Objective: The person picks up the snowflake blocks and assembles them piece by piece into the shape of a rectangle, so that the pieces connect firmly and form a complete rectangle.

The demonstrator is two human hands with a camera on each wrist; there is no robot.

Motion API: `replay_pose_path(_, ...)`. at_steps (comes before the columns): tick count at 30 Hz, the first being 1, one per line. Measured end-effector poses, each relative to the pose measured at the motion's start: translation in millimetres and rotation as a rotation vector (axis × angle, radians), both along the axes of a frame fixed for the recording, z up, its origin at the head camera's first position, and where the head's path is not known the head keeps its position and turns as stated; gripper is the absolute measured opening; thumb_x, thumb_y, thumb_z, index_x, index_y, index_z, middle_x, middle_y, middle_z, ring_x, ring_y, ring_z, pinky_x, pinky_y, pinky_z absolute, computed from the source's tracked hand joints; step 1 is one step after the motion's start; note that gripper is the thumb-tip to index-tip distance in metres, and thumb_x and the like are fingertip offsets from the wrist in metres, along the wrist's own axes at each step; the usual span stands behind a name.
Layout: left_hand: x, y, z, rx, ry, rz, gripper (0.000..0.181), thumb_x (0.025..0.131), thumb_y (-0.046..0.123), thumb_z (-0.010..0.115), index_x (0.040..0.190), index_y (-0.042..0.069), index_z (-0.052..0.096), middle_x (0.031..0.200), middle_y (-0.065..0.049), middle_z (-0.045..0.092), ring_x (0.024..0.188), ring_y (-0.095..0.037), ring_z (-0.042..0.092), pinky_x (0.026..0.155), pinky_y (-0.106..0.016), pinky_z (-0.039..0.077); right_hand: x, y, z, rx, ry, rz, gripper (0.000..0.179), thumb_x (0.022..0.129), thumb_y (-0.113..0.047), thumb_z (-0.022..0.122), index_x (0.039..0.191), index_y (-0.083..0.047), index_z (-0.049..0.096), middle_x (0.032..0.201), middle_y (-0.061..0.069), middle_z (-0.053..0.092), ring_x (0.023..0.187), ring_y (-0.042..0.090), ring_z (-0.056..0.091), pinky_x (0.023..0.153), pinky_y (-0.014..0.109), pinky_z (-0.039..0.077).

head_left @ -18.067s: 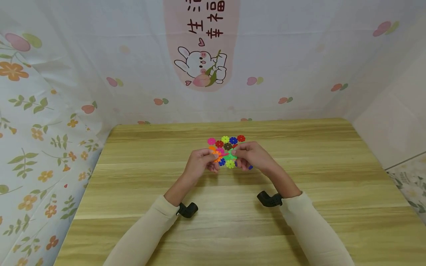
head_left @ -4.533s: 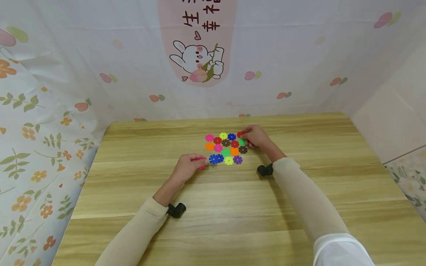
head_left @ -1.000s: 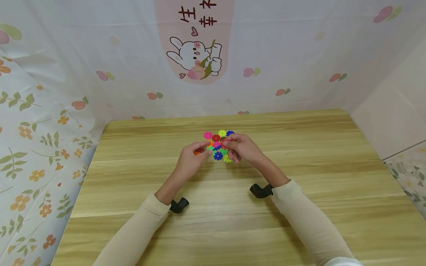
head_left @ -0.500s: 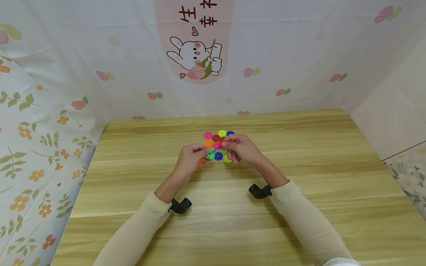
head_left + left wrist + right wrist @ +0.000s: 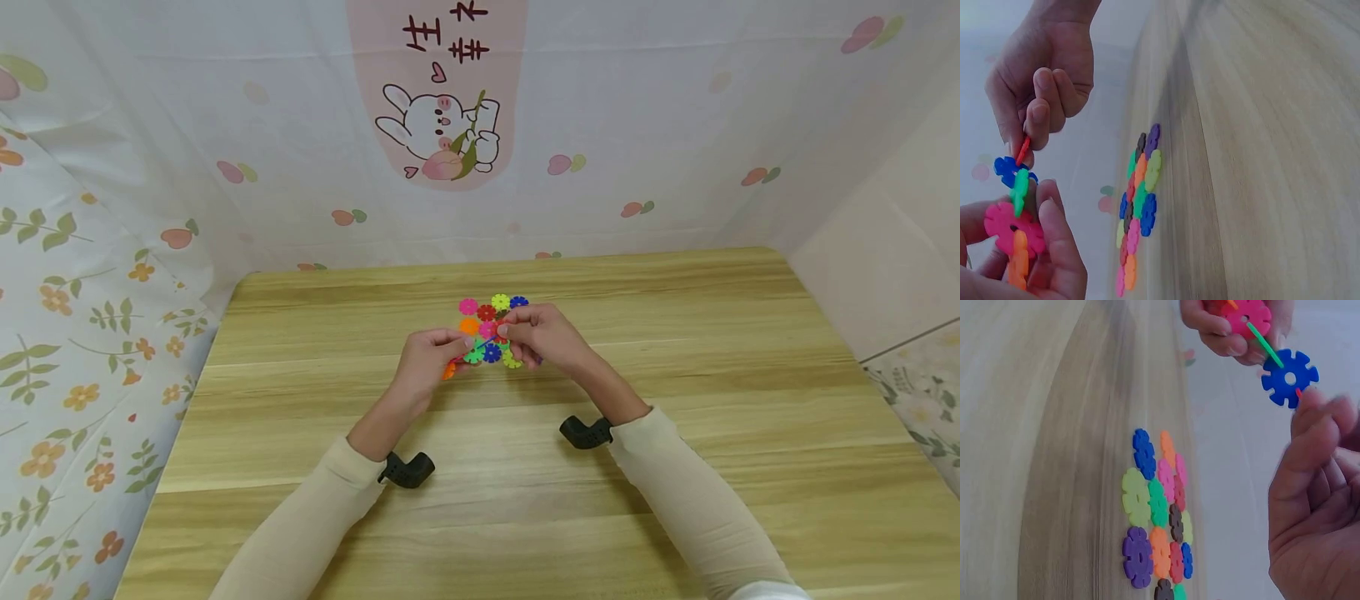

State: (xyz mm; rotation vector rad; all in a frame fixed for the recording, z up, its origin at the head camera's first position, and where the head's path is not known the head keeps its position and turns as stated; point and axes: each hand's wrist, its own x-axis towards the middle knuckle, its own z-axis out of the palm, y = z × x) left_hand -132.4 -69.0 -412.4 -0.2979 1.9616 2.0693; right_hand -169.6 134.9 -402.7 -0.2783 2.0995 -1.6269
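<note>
My left hand [image 5: 427, 362] grips a chain of slotted flower-shaped plastic discs. In it an orange disc [image 5: 1018, 262], a pink disc [image 5: 1013, 231], a green disc [image 5: 1020, 192] and a blue disc [image 5: 1290, 378] are linked at angles to one another. A red disc [image 5: 1024, 150] is pinched between the thumb and finger of my right hand [image 5: 547, 337]. Its edge meets the rim of the blue disc at the chain's free end; how deep it sits in the slot is hidden by fingertips. Both hands are raised above the table.
Several loose discs in many colours lie flat in close rows on the wooden table [image 5: 480, 500], such as a purple one [image 5: 1138, 557] and a yellow-green one [image 5: 1136, 497]. A printed cloth [image 5: 600, 125] hangs behind the table's far edge.
Earlier my right hand took the red disc from the far right of the rows while my left held the chain apart. Since then the hands have come together; lately the chain has tilted slightly.
</note>
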Motion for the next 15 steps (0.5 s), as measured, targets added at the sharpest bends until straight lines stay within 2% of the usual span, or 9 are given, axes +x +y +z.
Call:
replay_pose_path(4,1.3,2.2,0.6,-0.012,0.021,0.015,0.015,0.092,0.006,0.066,0.098,-0.007,0.071,0.086,-0.007,0.067,0.072,-0.013,0.065,0.089,-0.05,0.054,1.6,-2.1,0.3,0.011,0.021,0.001,0.022,0.098,-0.017,0.056,0.093,0.002,0.064,0.058,0.007,0.054,0.042,0.019,0.045,0.04,0.033,0.039)
replay_pose_path(10,2.0,2.6,0.1,-0.016,0.026,0.023,0.015,0.092,0.006,0.065,0.098,-0.007,0.071,0.084,-0.006,0.066,0.072,-0.013,0.063,0.088,-0.05,0.055,1.0,-3.5,0.0,0.01,0.022,-0.001,0.02,0.098,-0.016,0.056,0.087,-0.002,0.064,0.057,0.008,0.054,0.042,0.022,0.045,0.039,0.033,0.037)
replay_pose_path(15,2.1,1.6,-0.2,0.008,0.016,0.02,0.015,0.093,0.006,0.064,0.099,-0.006,0.07,0.086,-0.006,0.066,0.074,-0.014,0.066,0.089,-0.05,0.054,-2.6,-1.0,-1.2,0.027,0.012,0.018,0.024,0.098,-0.022,0.058,0.086,-0.002,0.064,0.058,0.008,0.056,0.043,0.024,0.047,0.039,0.034,0.039)
